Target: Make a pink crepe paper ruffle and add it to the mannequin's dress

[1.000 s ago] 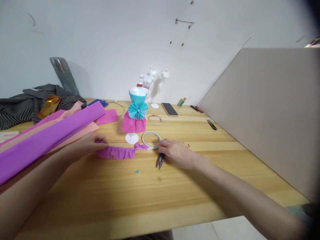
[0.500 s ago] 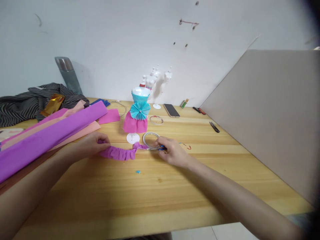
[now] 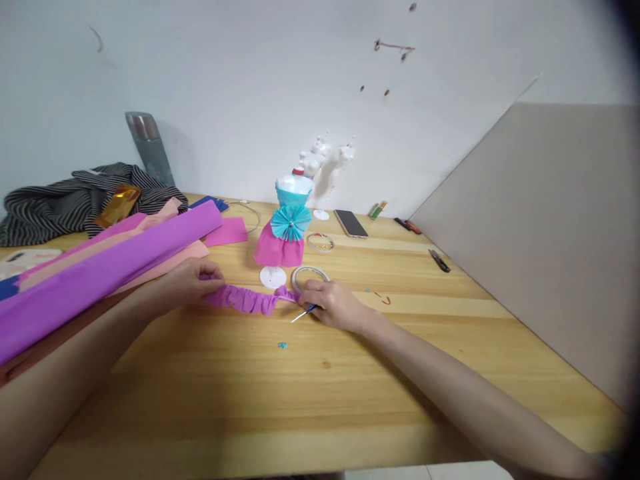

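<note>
1. Comparing with a second ago, we see our right hand (image 3: 334,303) no longer flat over the snips (image 3: 303,313). It has taken them up, and their thin tip now points left at the ruffled purple strip (image 3: 245,299).
2. Our left hand (image 3: 189,280) has stayed at the strip's other end, left of the mannequin (image 3: 286,223) and nearer us.
3. Left fingers pinch that end of the strip, and the forearm lies low over the surface (image 3: 250,393).
4. Right fingers are closed round the snips, knuckles up, just in front of the mannequin beside the tape ring (image 3: 310,272).
5. The strip lies on the surface right before the mannequin, stretched between both hands.
6. Left of the mannequin, the purple paper roll (image 3: 100,267) crowds our left hand. Nearer us, wood runs on to the front edge with one small blue scrap (image 3: 283,345). Right of the mannequin, a grey board (image 3: 550,220) walls that side.
</note>
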A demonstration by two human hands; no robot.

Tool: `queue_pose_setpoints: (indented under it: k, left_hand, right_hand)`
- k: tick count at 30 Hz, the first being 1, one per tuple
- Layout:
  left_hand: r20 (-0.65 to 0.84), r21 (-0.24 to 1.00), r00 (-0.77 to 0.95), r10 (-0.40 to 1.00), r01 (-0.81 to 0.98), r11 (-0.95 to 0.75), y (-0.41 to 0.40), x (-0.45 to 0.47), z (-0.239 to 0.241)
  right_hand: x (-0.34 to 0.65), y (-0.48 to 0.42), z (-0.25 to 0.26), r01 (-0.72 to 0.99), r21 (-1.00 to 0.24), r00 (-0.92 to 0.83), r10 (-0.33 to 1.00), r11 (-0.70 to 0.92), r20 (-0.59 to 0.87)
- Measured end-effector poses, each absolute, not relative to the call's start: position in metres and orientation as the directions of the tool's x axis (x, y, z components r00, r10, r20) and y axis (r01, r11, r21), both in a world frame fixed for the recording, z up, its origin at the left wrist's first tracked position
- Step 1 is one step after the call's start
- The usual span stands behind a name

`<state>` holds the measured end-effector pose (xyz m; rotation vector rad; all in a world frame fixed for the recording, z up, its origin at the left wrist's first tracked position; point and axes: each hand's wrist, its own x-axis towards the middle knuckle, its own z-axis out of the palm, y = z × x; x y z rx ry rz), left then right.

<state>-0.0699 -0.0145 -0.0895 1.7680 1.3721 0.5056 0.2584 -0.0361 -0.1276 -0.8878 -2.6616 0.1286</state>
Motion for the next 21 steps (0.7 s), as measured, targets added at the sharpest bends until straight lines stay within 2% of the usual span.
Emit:
queue_pose_setpoints:
  k: [5, 13, 21]
  left_hand:
    - [-0.15, 0.797, 0.315, 0.937, 0.6, -0.074, -0.014, -0.071, -0.091]
    - [-0.144, 0.807, 0.292, 0.946, 0.587, -0.058, -0.015, -0.072, -0.089]
    - [-0.148, 0.796, 0.293, 0.945, 0.602, -0.062, -0.015, -0.07, -0.084]
  right_hand:
    - [0.266, -0.036, -0.129, 0.511, -0.362, -0.715, 0.62, 0.779, 0.324]
    - [0.292, -0.038, -0.125, 0.525, -0.366, -0.72, 0.63, 0.768, 0.289]
    - [0.324, -0.043, -0.105, 0.645, -0.376, -0.692, 0.717, 0.666, 0.084]
